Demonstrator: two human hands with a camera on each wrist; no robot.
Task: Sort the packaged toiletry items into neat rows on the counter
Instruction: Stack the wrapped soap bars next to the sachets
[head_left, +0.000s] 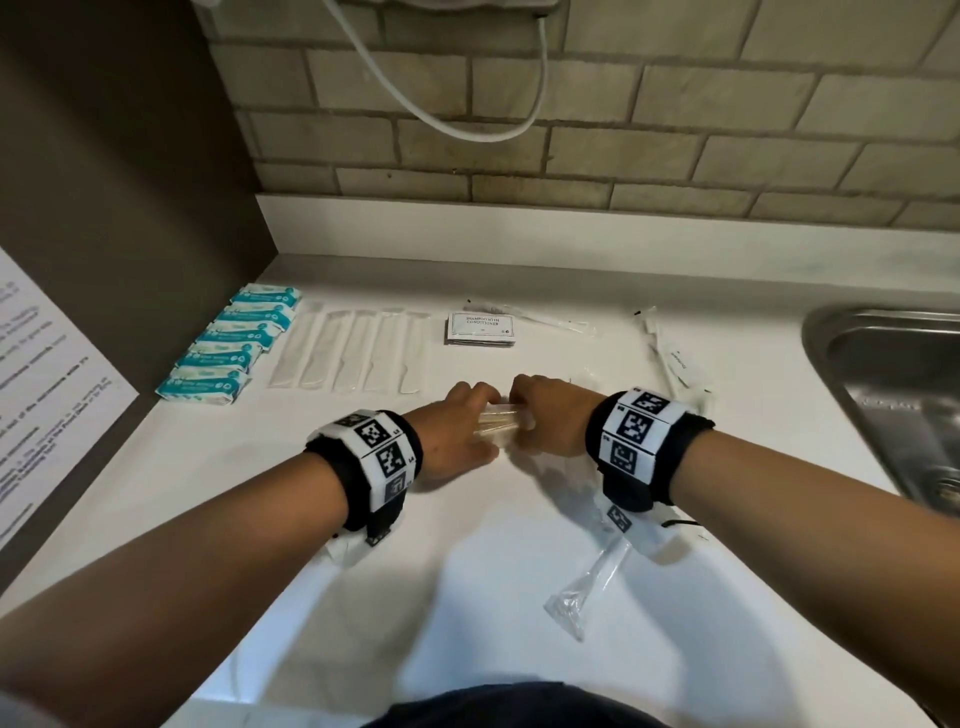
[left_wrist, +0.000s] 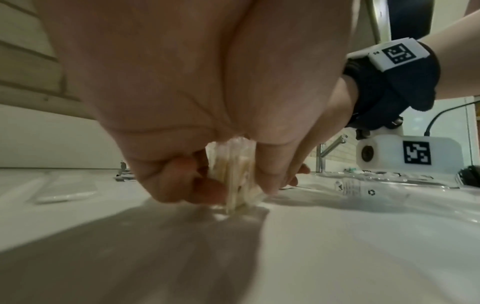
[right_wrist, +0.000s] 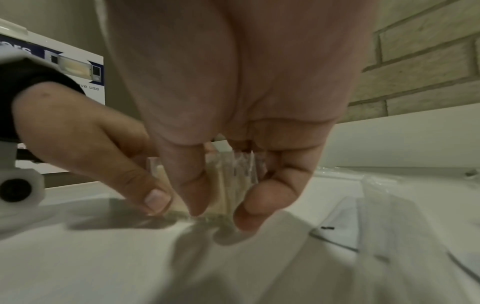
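Both hands down at mid-table, meeting over one small clear packet of pale sticks (head_left: 500, 422). Left hand (head_left: 453, 432) curled round its near end, thumb and fingertips pinching; right hand (head_left: 546, 415) clamped on the other end, thumb (right_wrist: 192, 185) and forefinger pressing from either side. Packet standing on edge, lower edge touching the table (head_left: 467, 571), caught between the two hands.

Step in hand, by the look of it: squaring up this packet, or a small bundle of them, before setting it in line. Cannot tell whether one packet or several. Next move likely calls for carrying it to a free stretch beside the rows already made and laying it flat, square to its neighbours, with a light grip so the thin wrapper does not crumple.

Already ranged at the back left: a row of teal and white packets (head_left: 228, 343), overlapping slightly, then a row of long white wrapped items (head_left: 353, 351) side by side. Just right of those, a small white sachet marked shampoo with conditioner (head_left: 480, 327). Still loose: a long clear-wrapped item (head_left: 587, 587) near the right wrist, more slim wrapped pieces (head_left: 670, 353) towards the sink (head_left: 883, 374).

White table, smooth and glossy. Pale brick-tile wall (head_left: 675, 130) behind, a white hose (head_left: 467, 124) looping down it, a dark panel (head_left: 104, 182) at left with a printed sheet (head_left: 41, 374) stuck on.
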